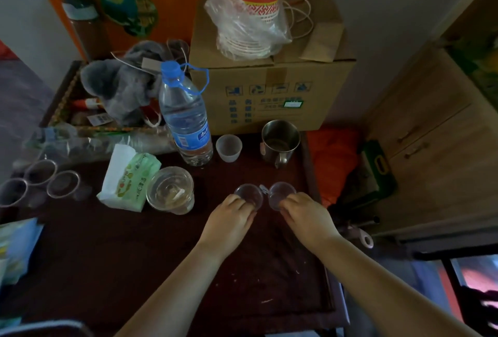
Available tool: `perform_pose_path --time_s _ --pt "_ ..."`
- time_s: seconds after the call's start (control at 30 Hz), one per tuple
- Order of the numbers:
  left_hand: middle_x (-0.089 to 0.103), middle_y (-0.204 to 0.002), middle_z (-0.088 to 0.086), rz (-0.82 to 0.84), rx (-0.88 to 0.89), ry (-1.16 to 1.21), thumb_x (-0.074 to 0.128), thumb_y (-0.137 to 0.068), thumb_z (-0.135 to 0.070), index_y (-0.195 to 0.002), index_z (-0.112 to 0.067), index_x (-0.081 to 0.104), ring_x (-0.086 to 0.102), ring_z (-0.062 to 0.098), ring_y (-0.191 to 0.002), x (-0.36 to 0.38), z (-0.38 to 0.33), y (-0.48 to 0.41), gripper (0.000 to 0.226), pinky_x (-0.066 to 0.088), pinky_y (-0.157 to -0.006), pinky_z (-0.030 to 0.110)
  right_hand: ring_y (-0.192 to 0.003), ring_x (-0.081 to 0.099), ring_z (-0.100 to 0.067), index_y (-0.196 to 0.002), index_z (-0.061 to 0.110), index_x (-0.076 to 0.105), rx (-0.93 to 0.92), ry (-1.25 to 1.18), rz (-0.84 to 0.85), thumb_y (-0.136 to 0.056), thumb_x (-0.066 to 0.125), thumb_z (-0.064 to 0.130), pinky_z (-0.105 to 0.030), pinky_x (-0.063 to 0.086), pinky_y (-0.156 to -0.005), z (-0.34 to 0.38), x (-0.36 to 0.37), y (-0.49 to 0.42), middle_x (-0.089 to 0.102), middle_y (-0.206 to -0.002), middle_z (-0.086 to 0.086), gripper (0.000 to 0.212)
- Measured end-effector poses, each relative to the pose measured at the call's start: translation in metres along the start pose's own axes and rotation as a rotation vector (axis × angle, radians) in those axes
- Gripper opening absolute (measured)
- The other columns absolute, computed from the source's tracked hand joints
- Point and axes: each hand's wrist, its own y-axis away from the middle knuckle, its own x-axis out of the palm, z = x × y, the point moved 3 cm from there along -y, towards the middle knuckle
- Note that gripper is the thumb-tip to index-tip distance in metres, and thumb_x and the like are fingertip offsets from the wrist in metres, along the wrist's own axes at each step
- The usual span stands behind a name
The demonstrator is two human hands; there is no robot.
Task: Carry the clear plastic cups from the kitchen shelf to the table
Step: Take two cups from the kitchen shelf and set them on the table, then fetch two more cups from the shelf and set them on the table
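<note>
Two small clear plastic cups stand side by side on the dark wooden table [134, 256], near its right edge. My left hand [231, 218] grips the left cup [248, 193] from the near side. My right hand [304, 215] grips the right cup [281, 191] the same way. Both cups look upright and seem to rest on the tabletop. Three more clear cups [63, 184] stand at the table's far left. A larger clear cup [171, 190] with some liquid stands left of my hands.
A water bottle [186, 118], a small frosted cup [228, 147] and a steel mug [280, 140] stand behind my hands. A cardboard box [269, 80] bears bagged paper cups. A tissue pack [129, 177] lies left. An orange cloth [334, 159] and a wooden cabinet [431, 142] are right.
</note>
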Motion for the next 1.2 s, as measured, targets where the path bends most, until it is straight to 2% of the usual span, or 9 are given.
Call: perform_pose_path --time_s 0.13,0.27,0.4,0.57,0.83,1.1,1.2 --pt "0.068 -0.090 0.002 0.019 -0.024 0.008 0.055 -0.087 -0.023 -0.093 -0.011 0.067 0.055 0.018 -0.096 0.010 0.010 -0.006 0.018 0.052 -0.075 0.031 -0.089 0.054 -0.021 -0.096 0.014 0.060 -0.009 0.005 0.014 -0.089 0.051 0.019 -0.035 0.048 -0.063 0.000 0.012 -0.008 0.063 -0.094 -0.002 0.012" --pt "0.067 -0.090 0.002 0.031 -0.034 0.009 0.054 -0.088 -0.024 -0.093 -0.010 0.067 0.054 0.018 -0.099 0.017 0.017 -0.007 0.019 0.051 -0.079 0.030 -0.090 0.053 -0.020 -0.096 0.014 0.060 0.004 -0.006 0.013 -0.090 0.050 0.020 -0.034 0.047 -0.065 0.000 0.019 -0.012 0.063 -0.094 -0.002 0.013" --pt "0.067 -0.096 0.002 0.064 -0.022 0.002 0.053 -0.089 -0.024 -0.099 -0.011 0.067 0.052 0.018 -0.103 0.022 0.020 -0.008 0.021 0.048 -0.083 0.032 -0.094 0.054 -0.020 -0.100 0.015 0.060 0.017 -0.011 0.018 -0.089 0.050 0.018 -0.035 0.049 -0.069 0.001 0.023 -0.015 0.063 -0.099 -0.001 0.015" --pt "0.067 -0.096 0.002 0.068 -0.026 -0.010 0.057 -0.086 -0.023 -0.100 -0.011 0.067 0.053 0.018 -0.103 0.021 0.022 -0.005 0.020 0.050 -0.081 0.032 -0.099 0.054 -0.019 -0.109 0.017 0.059 0.030 -0.017 0.021 -0.090 0.049 0.017 -0.037 0.051 -0.074 0.003 0.026 -0.013 0.062 -0.107 -0.001 0.022" --pt "0.064 -0.106 0.001 0.068 -0.043 -0.007 0.059 -0.085 -0.026 -0.112 -0.014 0.061 0.050 0.018 -0.108 0.011 0.020 0.000 0.030 0.051 -0.081 0.032 -0.102 0.051 -0.018 -0.116 0.020 0.055 0.080 -0.012 -0.010 -0.087 0.053 0.018 -0.035 0.051 -0.072 0.006 0.023 0.000 0.060 -0.111 0.002 0.029" --pt "0.065 -0.105 0.000 -0.048 0.081 -0.023 0.059 -0.084 -0.025 -0.112 -0.015 0.061 0.052 0.018 -0.105 -0.032 -0.034 -0.004 0.030 0.051 -0.081 0.034 -0.105 0.050 -0.015 -0.117 0.022 0.054 0.118 0.004 -0.197 -0.088 0.050 0.027 -0.030 0.050 -0.071 0.019 -0.032 0.044 0.058 -0.112 0.006 0.029" --pt "0.064 -0.109 0.000 -0.092 0.180 -0.020 0.056 -0.084 -0.028 -0.117 -0.015 0.058 0.052 0.019 -0.108 -0.055 -0.079 -0.007 0.035 0.049 -0.085 0.037 -0.110 0.048 -0.015 -0.121 0.023 0.051 0.151 0.041 -0.298 -0.089 0.049 0.033 -0.031 0.048 -0.080 0.024 -0.073 0.077 0.056 -0.118 0.005 0.034"
